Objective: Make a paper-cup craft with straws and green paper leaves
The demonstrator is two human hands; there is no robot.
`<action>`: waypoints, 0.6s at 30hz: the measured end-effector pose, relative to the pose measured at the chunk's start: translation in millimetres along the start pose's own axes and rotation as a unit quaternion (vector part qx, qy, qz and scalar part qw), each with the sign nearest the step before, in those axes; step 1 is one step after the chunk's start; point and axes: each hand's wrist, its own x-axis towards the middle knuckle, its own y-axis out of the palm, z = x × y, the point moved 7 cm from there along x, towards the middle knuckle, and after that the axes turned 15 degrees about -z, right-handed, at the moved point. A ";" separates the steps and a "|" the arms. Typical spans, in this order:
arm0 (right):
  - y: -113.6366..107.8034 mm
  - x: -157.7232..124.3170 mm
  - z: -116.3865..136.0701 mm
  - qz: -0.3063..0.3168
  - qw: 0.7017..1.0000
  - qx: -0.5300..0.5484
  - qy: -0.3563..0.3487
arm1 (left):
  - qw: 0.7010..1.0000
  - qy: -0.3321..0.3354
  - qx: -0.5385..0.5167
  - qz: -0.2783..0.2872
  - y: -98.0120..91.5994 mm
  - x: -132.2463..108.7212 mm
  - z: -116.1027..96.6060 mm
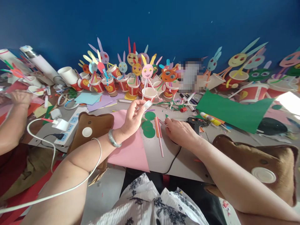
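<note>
My left hand (pixel 134 117) is raised over the pink paper sheet (pixel 127 145), thumb and fingers pinching a small whitish piece (pixel 147 104) whose kind I cannot make out. On the table to its right are green paper circles (pixel 148 129), partly overlapping. Beside them lie orange-pink paper strips (pixel 157 128) and a thin pink stick (pixel 161 143). My right hand (pixel 181 130) rests on the table right of the strips, fingers curled around something thin and mostly hidden. A black tool (pixel 197 123), its shape partly covered, lies just beyond that hand.
Paper cups (pixel 133 89) with paper bunny faces line the blue wall. A large green sheet (pixel 232 111) lies right. Brown cushions (pixel 90 128) flank my arms. A white cable (pixel 99 153) crosses my left forearm near a power strip (pixel 70 125). Another person's hand (pixel 21 97) is far left.
</note>
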 end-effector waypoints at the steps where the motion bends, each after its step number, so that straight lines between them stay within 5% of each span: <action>1: 0.4 0.5 0.1 -0.001 1.000 0.004 0.001 | 1.000 0.000 -0.003 0.003 0.6 -0.5 -0.6; 10: -12.4 4.7 -10.3 -0.017 0.999 0.031 0.016 | 0.999 -0.012 -0.007 0.042 5.9 -3.3 0.4; 18: -48.2 59.3 -102.8 -0.102 0.978 0.010 0.184 | 0.996 -0.023 -0.039 0.073 11.5 -6.4 0.7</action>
